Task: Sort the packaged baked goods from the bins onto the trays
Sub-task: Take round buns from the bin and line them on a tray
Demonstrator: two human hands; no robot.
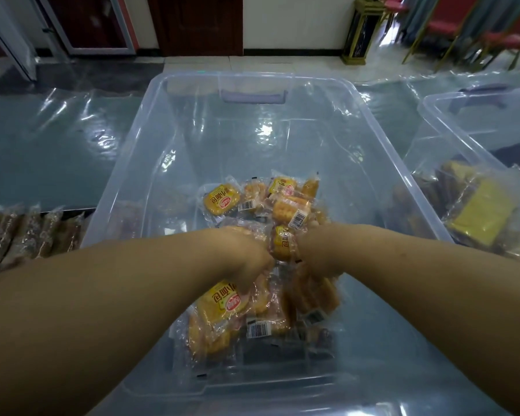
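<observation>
A large clear plastic bin (138,163) stands in front of me with a pile of small bread packets in clear wrap and yellow labels (222,201) on its floor. Both my arms reach down into it. My left hand (246,259) is curled into the pile and grips a yellow-labelled packet (222,304). My right hand (315,253) is bent down among the packets, its fingers hidden, holding a bunch of them (312,295). Another packet (282,244) is wedged upright between the two wrists.
A second clear bin (432,109) at the right holds larger yellow and brown packaged cakes (480,217). At the left, a tray carries a row of brown wrapped pastries (27,232). Shiny plastic sheeting covers the table. Chairs and a bin stand at the back.
</observation>
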